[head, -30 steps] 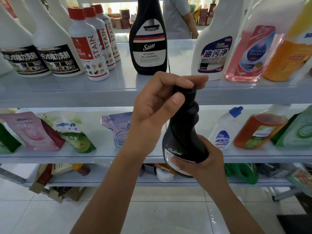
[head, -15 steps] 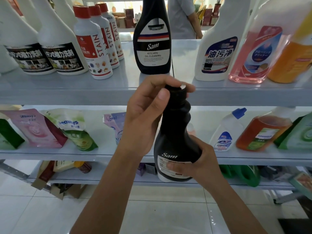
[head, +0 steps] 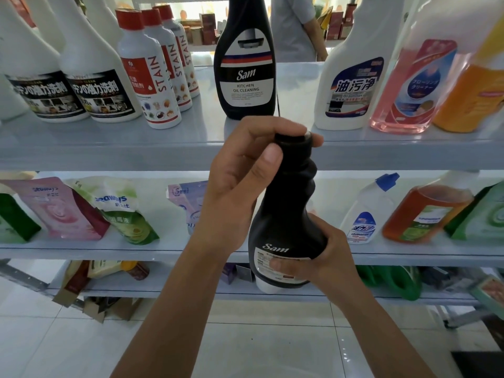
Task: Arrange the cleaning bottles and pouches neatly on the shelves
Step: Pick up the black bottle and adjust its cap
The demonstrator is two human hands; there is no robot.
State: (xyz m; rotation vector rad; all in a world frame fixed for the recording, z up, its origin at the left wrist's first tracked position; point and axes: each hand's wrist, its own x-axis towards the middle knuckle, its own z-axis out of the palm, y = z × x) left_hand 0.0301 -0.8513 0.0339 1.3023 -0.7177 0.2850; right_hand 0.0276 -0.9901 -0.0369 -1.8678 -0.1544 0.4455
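1. The room looks like a shop with a pale tiled floor (head: 245, 350). Grey shelves stand in front of the person. Far behind them another person (head: 294, 28) stands by more shelves.
2. The top shelf (head: 109, 148) holds upright bottles in a row: white spray bottles (head: 90, 77), red-capped STAIN bottles (head: 147, 77), a black bottle on the shelf (head: 245, 64), a white bottle with a blue label (head: 351, 85), a pink bottle (head: 414, 85) and an orange bottle (head: 469, 96).
3. The middle shelf (head: 136, 252) holds a pink pouch (head: 57, 211), a green pouch (head: 122, 211) and a purple pouch (head: 185, 203), all leaning. On its right side are a white bottle with a blue cap (head: 365, 214) and a brown bottle (head: 428, 214), both tipped over to one side.
4. The lowest shelf is dim and partly hidden, so its things are hard to name. Cardboard boxes (head: 92, 304) sit by its left end.
5. Both arms reach up from the bottom of the view.
6. The left hand (head: 240, 192) is at the top of the black bottle in the hands (head: 286, 219). Its fingers (head: 267, 129) curl over the cap and its thumb lies against the neck.
7. The right hand (head: 327, 257) grips the fat lower part, with its fingers wrapped across the small-print label.
8. This bottle is in the air in front of the shelves, not resting on any of them. Its cap is level with the front edge of the top shelf, just below the black bottle on the shelf.
9. It stands almost straight up and down, cap up and base down, with the top leaning a little to the right. The side with the small print faces the person.
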